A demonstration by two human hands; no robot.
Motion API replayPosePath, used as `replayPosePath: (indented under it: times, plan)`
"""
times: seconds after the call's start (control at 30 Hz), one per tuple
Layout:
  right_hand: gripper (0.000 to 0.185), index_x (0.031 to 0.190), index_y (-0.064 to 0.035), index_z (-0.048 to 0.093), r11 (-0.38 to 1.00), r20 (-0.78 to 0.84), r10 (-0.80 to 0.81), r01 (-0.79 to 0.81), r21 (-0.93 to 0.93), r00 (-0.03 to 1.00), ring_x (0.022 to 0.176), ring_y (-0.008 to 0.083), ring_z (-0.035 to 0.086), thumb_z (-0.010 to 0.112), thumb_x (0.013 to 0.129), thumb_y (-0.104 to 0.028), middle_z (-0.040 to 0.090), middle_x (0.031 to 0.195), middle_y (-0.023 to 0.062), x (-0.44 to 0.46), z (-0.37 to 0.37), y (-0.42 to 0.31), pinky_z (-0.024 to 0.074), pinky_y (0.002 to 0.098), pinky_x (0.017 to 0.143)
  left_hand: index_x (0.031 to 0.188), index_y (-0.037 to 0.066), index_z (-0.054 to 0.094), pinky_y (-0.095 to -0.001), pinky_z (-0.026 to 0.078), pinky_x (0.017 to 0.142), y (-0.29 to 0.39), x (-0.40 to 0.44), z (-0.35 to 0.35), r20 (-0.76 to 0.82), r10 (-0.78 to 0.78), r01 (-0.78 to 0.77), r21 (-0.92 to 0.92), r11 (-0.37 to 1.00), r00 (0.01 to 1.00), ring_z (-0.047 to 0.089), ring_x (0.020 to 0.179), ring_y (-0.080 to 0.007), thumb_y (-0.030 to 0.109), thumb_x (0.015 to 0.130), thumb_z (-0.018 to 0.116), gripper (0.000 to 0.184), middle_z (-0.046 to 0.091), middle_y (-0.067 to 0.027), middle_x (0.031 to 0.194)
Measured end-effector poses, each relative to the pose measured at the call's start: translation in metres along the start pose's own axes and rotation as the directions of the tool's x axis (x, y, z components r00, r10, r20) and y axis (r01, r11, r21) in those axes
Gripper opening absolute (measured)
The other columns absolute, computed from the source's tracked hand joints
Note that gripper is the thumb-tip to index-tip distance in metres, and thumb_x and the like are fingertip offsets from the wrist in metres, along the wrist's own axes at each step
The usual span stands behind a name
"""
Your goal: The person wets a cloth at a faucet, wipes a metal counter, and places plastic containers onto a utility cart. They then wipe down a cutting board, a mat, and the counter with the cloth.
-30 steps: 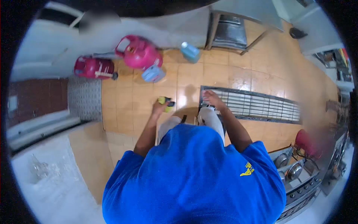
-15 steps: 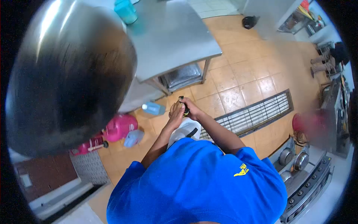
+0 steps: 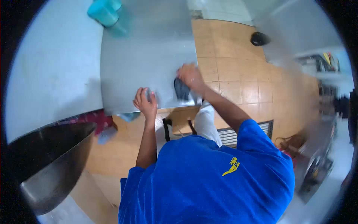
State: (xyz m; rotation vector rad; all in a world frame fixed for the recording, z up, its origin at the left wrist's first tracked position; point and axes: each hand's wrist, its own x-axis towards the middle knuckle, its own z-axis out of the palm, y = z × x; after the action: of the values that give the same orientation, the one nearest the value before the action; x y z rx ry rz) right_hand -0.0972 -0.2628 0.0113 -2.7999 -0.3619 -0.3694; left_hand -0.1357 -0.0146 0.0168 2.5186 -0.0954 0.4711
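A steel table (image 3: 145, 52) stands in front of me. Near its front edge is my left hand (image 3: 146, 101), fingers spread and curved over the top; a small greyish patch shows between thumb and fingers, too unclear to name. To the right, my right hand (image 3: 190, 76) is closed at the table's right edge, blurred by motion. Right beside and below its fingers a dark object (image 3: 181, 89) lies on or just over the steel; its kind is unclear, and whether the fingers grip it is hidden.
A teal container (image 3: 103, 13) is at the table's far left corner. A large metal pan (image 3: 56, 175) is at the lower left. On the tiled floor (image 3: 235, 71) are a grate (image 3: 227, 136) and a black bag (image 3: 260, 39). Another person (image 3: 342, 105) is at the far right.
The view has shifted to the table. My hands, together half a second ago around a dark and yellow-green thing, are now apart over the table. The pan now appears lower at the left.
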Motion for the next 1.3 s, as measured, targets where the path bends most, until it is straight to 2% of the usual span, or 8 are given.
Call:
replayPosePath:
  times: [0.13, 0.23, 0.37, 0.57, 1.07, 1.13, 1.2, 1.3]
  plan:
    - [0.009, 0.081, -0.0138, 0.058, 0.994, -0.070, 0.037, -0.044, -0.103, 0.997, 0.081, 0.0247, 0.054, 0.055, 0.074, -0.019, 0.056, 0.081, 0.0042, 0.099, -0.021, 0.092, 0.0404, 0.0373, 0.062, 0.111, 0.007, 0.055, -0.0492, 0.026, 0.097, 0.020, -0.001, 0.014, -0.094, -0.117, 0.139, 0.270, 0.953, 0.989, 0.042, 0.114, -0.0319, 0.033, 0.083, 0.054, 0.038, 0.048, -0.0130, 0.124]
    - [0.009, 0.083, -0.0156, 0.059, 0.755, -0.078, -0.395, 0.372, 0.540, 0.915, 0.087, 0.0246, 0.054, 0.055, 0.076, -0.020, 0.057, 0.089, 0.0037, 0.063, 0.014, 0.087, 0.0412, 0.0386, 0.066, 0.113, 0.006, 0.054, -0.0476, 0.028, 0.096, 0.005, -0.010, 0.027, -0.188, -0.136, 0.177, 0.220, 0.959, 0.973, 0.044, 0.113, -0.0318, 0.035, 0.085, 0.050, 0.041, 0.048, -0.0133, 0.124]
    - [0.011, 0.082, -0.0155, 0.057, 0.737, 0.268, -0.675, 0.644, 0.203, 0.688, 0.087, 0.0264, 0.054, 0.052, 0.078, -0.024, 0.056, 0.088, 0.0063, 0.019, -0.011, 0.037, 0.0443, 0.0457, 0.073, 0.114, 0.006, 0.052, -0.0469, 0.029, 0.095, 0.006, -0.009, 0.030, -0.193, -0.124, 0.183, 0.334, 0.925, 0.973, 0.046, 0.111, -0.0302, 0.034, 0.087, 0.048, 0.040, 0.051, -0.0136, 0.121]
    - [0.008, 0.084, -0.0155, 0.056, 0.962, 0.116, -0.189, 0.208, -0.177, 0.975, 0.088, 0.0281, 0.052, 0.051, 0.078, -0.018, 0.056, 0.086, 0.0094, 0.102, 0.027, 0.066, 0.0417, 0.0436, 0.071, 0.119, 0.008, 0.050, -0.0541, 0.026, 0.095, -0.002, -0.018, 0.037, -0.162, -0.238, 0.285, 0.410, 0.867, 0.958, 0.043, 0.115, -0.0316, 0.036, 0.087, 0.045, 0.042, 0.046, -0.0111, 0.127]
    - [0.015, 0.085, -0.0105, 0.058, 0.770, -0.016, -0.625, 0.620, 0.150, 0.780, 0.089, 0.0324, 0.050, 0.052, 0.079, -0.022, 0.053, 0.095, 0.0130, -0.012, 0.024, -0.003, 0.0382, 0.0471, 0.070, 0.118, 0.008, 0.050, -0.0608, 0.020, 0.098, -0.016, -0.034, 0.045, -0.204, -0.325, 0.381, 0.386, 0.840, 0.923, 0.040, 0.118, -0.0286, 0.035, 0.085, 0.048, 0.042, 0.044, -0.0084, 0.130]
    - [0.012, 0.082, -0.0110, 0.058, 0.805, 0.148, -0.489, 0.379, 0.457, 0.860, 0.087, 0.0306, 0.051, 0.054, 0.076, -0.021, 0.055, 0.089, 0.0113, 0.003, 0.054, 0.026, 0.0385, 0.0462, 0.070, 0.120, 0.007, 0.048, -0.0619, 0.017, 0.099, -0.015, -0.040, 0.047, -0.200, -0.312, 0.364, 0.336, 0.869, 0.929, 0.038, 0.120, -0.0293, 0.035, 0.085, 0.047, 0.045, 0.041, -0.0087, 0.133]
    - [0.008, 0.075, -0.0125, 0.059, 0.875, 0.478, -0.379, 0.475, -0.093, 0.792, 0.078, 0.0284, 0.053, 0.055, 0.072, -0.019, 0.056, 0.076, 0.0084, 0.071, 0.051, 0.039, 0.0380, 0.0450, 0.069, 0.121, 0.007, 0.047, -0.0617, 0.016, 0.099, -0.015, -0.042, 0.045, -0.202, -0.337, 0.390, 0.364, 0.846, 0.920, 0.037, 0.121, -0.0292, 0.035, 0.085, 0.047, 0.046, 0.039, -0.0088, 0.134]
    - [0.017, 0.085, -0.0093, 0.059, 0.980, -0.079, -0.198, 0.199, 0.013, 0.977, 0.083, 0.0299, 0.049, 0.053, 0.079, -0.024, 0.054, 0.083, 0.0089, 0.127, 0.044, 0.068, 0.0361, 0.0463, 0.071, 0.122, 0.006, 0.046, -0.0599, 0.016, 0.100, -0.007, -0.040, 0.037, -0.174, -0.393, 0.430, 0.374, 0.822, 0.903, 0.035, 0.122, -0.0279, 0.036, 0.085, 0.046, 0.048, 0.038, -0.0091, 0.135]
